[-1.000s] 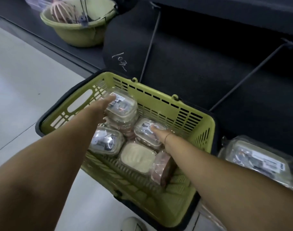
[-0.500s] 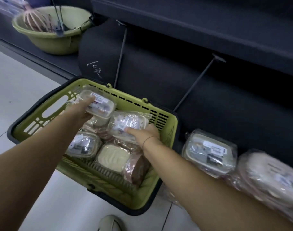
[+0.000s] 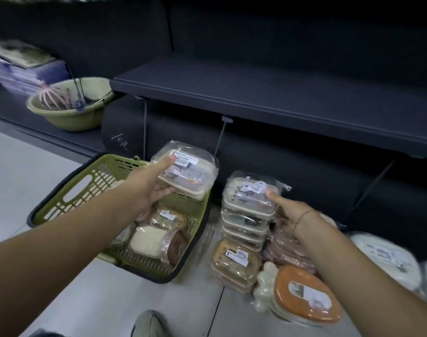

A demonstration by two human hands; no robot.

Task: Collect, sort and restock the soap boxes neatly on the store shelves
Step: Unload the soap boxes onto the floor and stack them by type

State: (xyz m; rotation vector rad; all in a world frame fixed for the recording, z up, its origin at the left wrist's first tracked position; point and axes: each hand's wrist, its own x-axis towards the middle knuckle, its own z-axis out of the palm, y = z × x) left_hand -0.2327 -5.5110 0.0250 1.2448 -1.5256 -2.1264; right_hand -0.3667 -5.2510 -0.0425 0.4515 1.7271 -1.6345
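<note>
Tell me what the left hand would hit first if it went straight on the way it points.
The left hand, gripping a wrapped soap box above the basket, points up and right. Probably the dark panel under the shelf, perhaps the thin wire strut first; depth is unclear.

Both bare arms are stretched forward and down, the left forearm coming in from the lower left and the right one from the lower right. The left hand (image 3: pixel 149 188) has a wrapped soap box (image 3: pixel 188 171) pinched, thumb flat along the top by the label, other fingers curled under its near edge, wrist pretty straight. The right hand (image 3: pixel 295 215) grips a second wrapped box (image 3: pixel 250 193) by its right end, thumb tip pressed on top, fingers tucked down the side, kinda hard to see. There's a thin red string (image 3: pixel 302 215) round the right wrist. The hands are apart, not touching.
</note>
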